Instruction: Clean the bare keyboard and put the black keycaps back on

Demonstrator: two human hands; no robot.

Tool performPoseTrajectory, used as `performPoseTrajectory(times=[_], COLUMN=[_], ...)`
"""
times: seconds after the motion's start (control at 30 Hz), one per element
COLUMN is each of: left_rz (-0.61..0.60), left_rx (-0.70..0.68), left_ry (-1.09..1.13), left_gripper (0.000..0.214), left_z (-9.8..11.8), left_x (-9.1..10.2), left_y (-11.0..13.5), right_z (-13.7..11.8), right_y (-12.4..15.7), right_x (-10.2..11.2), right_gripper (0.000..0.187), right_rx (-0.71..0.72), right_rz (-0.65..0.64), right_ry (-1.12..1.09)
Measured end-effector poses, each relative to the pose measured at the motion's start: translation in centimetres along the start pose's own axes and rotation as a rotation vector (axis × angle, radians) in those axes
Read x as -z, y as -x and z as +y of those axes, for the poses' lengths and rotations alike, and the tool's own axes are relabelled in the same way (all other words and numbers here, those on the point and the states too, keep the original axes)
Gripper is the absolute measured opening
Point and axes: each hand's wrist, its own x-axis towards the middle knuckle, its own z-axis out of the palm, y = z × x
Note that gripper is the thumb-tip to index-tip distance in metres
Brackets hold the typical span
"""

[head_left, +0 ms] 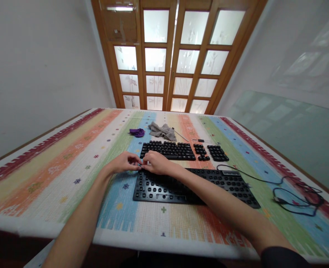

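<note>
Resting at the far left corner of the keyboard (158, 196), the left hand (124, 162) is making a pinch shape, its thumb and finger nearly meeting. What it is pinching, if anything, I am not able to tell, because the spot is so small and dark. It should probably be holding steady, not pushing hard.

A purple strap (136, 132) is lying past that same corner of the keyboard.

The right hand (155, 163) is bending its fingers over the corner, their tips close beside the left hand's tips. It is looking pinched too, but I am not able to tell on what. Its arm (217, 193) is crossing above the keyboard, so keeping it high should be stopping bumps. The keyboard is lying flat on the striped cover (52, 186), and small, slow finger moves should be working best there.

Past the keyboard, a gray cloth (162, 131) is lying crumpled, and nearer, loose black keys (167, 150) are sitting in rows. Not brushing them should be keeping them neat. Number keys (218, 153) are sitting past its right part.

Right of the keyboard, a black cord (317, 204) is lying in loops, and nothing should be tugging it.
</note>
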Motion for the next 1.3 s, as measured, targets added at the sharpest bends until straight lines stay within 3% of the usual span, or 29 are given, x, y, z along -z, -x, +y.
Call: performPoseTrajectory(times=[0.47, 0.97, 1.3], left_rz=[0.021, 0.054, 0.028], left_rx=[0.033, -0.026, 0.022], left_ry=[-0.012, -0.07, -0.021], left_gripper=[0.034, 0.029, 0.039], left_z=[-0.3, 0.1, -0.3], left_x=[0.0, 0.1, 0.3], left_y=[0.0, 0.2, 0.1], right_z=[-0.9, -0.6, -0.3], right_y=[0.4, 0.2, 0.3], right_x=[0.8, 0.8, 0.8], right_gripper=[0.014, 0.013, 0.011], right_rx=[0.0, 0.04, 0.036], right_rz=[-0.035, -0.04, -0.022], right_ry=[0.09, 0.081, 0.042])
